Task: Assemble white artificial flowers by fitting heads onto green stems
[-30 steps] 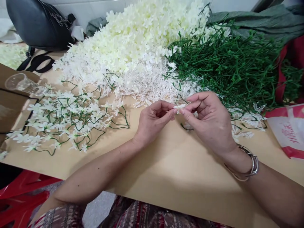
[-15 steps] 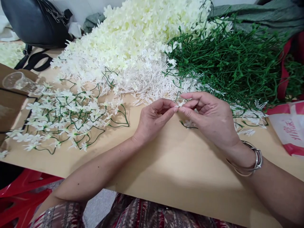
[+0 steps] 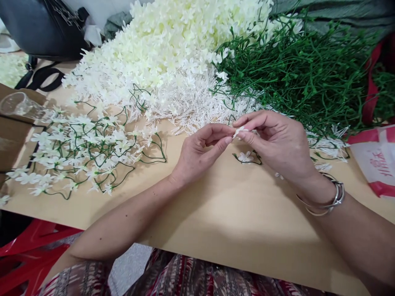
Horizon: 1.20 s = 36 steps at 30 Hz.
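Observation:
Between the fingertips of both hands is a small white artificial flower [image 3: 239, 130], held above the table. My left hand [image 3: 202, 154] is closed, its thumb and forefinger pinching at the flower's left side. From the other side my right hand [image 3: 274, 142], with bracelets at the wrist, pinches the petals between thumb and fingers. Part of the flower is hidden by the fingertips. Below them a white blossom on a green stem [image 3: 246, 157] lies on the table. To the left is a spread of white flowers joined to green stems [image 3: 92, 152].
A heap of cream-white blossoms [image 3: 173, 45] rises at the back, with thin white sticks [image 3: 197, 102] before it. Green plastic stems [image 3: 302, 78] pile up at the right. A clear plastic cup [image 3: 21, 106], a black bag [image 3: 46, 31] and a red-and-white packet [image 3: 376, 158] lie around.
My hands have shifted slightly up and right, and the flower has turned between the fingertips. The blossom on the table beneath them shows more now. The view has tilted a little.

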Tool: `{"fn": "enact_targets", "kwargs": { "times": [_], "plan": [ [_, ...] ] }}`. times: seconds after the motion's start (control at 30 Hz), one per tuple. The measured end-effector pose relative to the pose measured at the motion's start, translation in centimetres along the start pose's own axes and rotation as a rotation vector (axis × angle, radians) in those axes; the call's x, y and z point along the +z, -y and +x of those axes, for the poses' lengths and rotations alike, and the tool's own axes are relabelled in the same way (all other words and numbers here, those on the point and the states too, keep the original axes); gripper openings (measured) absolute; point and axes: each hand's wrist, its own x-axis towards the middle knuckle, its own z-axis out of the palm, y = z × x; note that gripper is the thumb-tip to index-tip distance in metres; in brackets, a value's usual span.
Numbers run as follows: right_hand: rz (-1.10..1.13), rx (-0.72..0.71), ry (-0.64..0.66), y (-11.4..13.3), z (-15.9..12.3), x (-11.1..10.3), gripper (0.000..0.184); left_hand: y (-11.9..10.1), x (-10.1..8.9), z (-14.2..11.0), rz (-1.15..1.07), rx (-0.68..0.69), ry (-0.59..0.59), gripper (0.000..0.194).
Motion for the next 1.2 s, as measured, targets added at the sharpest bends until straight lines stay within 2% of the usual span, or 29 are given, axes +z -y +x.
{"fn": "enact_targets", "kwargs": {
  "times": [0.07,0.13,0.27,0.33,0.4,0.53,0.6,0.7,0.87,0.97,1.07,1.2],
  "plan": [
    [-0.002,0.033,-0.073,-0.1,0.3,-0.4,0.015,0.1,-0.1,-0.1,0.112,0.043,-0.018,0.022],
    [-0.021,0.035,-0.15,-0.3,0.6,-0.9,0.018,0.3,-0.3,-0.2,0.304,0.134,0.015,0.018],
    [-0.063,-0.018,-0.186,-0.2,1.0,-1.5,0.023,1.1,-0.6,-0.2,0.714,0.378,0.26,0.018],
    [-0.079,-0.028,-0.186,0.1,1.0,-1.6,0.024,1.6,-0.6,-0.1,0.856,0.408,0.325,0.016],
    [-0.081,-0.007,-0.182,0.4,0.9,-1.5,0.023,1.8,-0.6,0.1,0.901,0.392,0.344,0.014],
    [-0.028,0.035,-0.215,0.2,0.9,-1.4,0.019,1.5,-1.0,0.4,0.778,0.372,0.358,0.019],
    [0.02,0.032,-0.255,-0.3,1.0,-1.4,0.016,0.9,-1.4,0.6,0.699,0.345,0.306,0.019],
    [0.056,0.045,-0.282,-0.9,1.0,-1.3,0.014,-0.3,-2.2,0.9,0.606,0.329,0.117,0.015],
    [0.03,0.113,-0.194,-1.4,0.7,-1.0,0.007,-0.9,-3.2,1.7,0.522,0.385,-0.148,0.009],
    [0.097,0.177,-0.153,-2.0,0.5,-0.7,0.008,-0.9,-3.4,1.8,0.534,0.408,-0.277,0.009],
    [0.177,0.21,-0.165,-2.5,0.6,-0.4,0.013,-1.0,-3.3,1.5,0.544,0.486,-0.334,0.012],
    [0.216,0.223,-0.153,-2.0,0.4,-0.4,0.013,-1.0,-2.7,1.1,0.377,0.465,-0.274,0.017]
  ]
}}
